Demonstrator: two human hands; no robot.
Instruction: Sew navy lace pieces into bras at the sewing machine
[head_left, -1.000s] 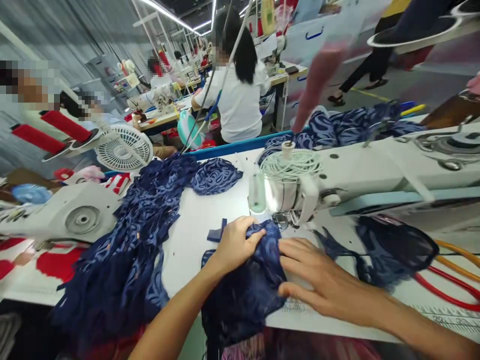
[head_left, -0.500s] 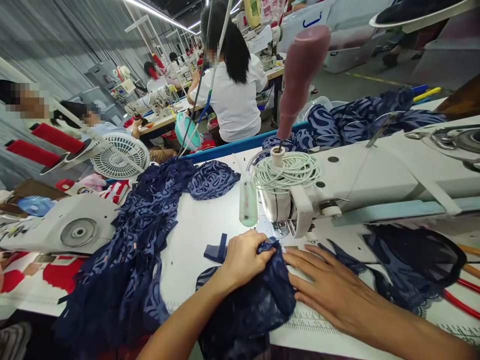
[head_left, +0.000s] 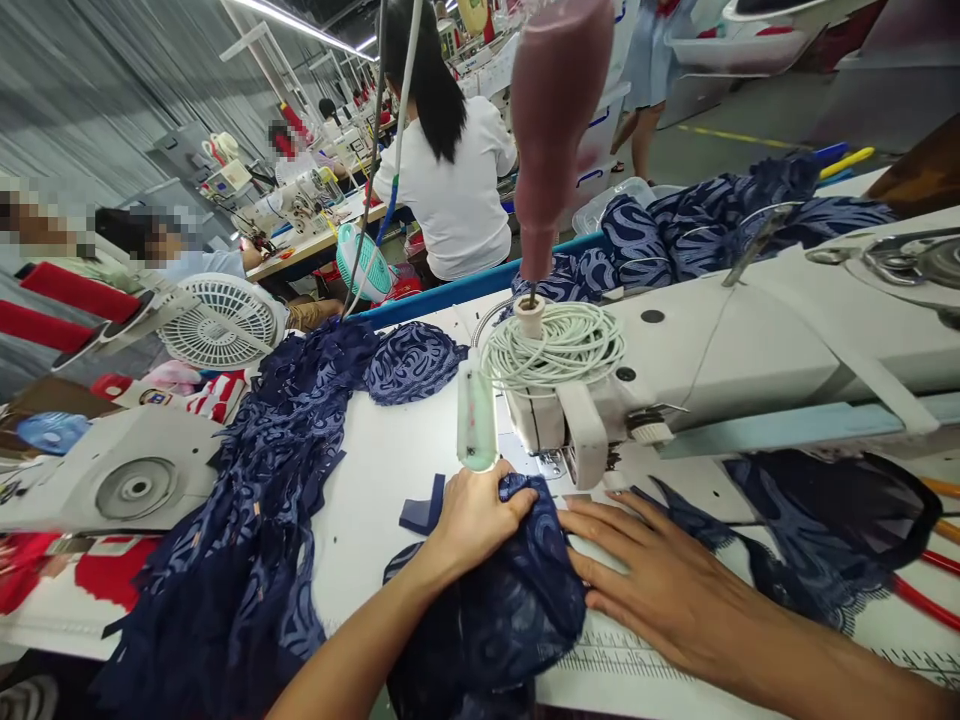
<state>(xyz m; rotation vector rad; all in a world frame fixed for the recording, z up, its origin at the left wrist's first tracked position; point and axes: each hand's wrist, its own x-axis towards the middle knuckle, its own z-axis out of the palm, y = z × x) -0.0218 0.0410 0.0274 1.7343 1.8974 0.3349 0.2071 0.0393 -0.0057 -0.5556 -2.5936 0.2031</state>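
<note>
My left hand (head_left: 476, 515) is closed on a piece of navy lace fabric (head_left: 502, 610) that lies bunched on the white table (head_left: 390, 450), right in front of the sewing machine's needle area (head_left: 559, 462). My right hand (head_left: 652, 580) lies flat beside it with its fingers spread, pressing the fabric's right edge onto the table. The white sewing machine (head_left: 720, 350) stretches to the right above both hands. A small navy strip (head_left: 425, 510) lies just left of my left hand.
A long heap of navy lace pieces (head_left: 255, 520) runs down the table's left side, and more lie behind the machine (head_left: 712, 215) and at the right (head_left: 832, 530). A coiled white cord (head_left: 559, 340), a white fan (head_left: 214, 320) and another machine (head_left: 127, 480) stand nearby. A person in white (head_left: 450, 180) sits ahead.
The view has tilted down and shifted slightly. Both hands have stayed on the lace by the needle, with my right hand's fingers sliding a little nearer the presser foot.
</note>
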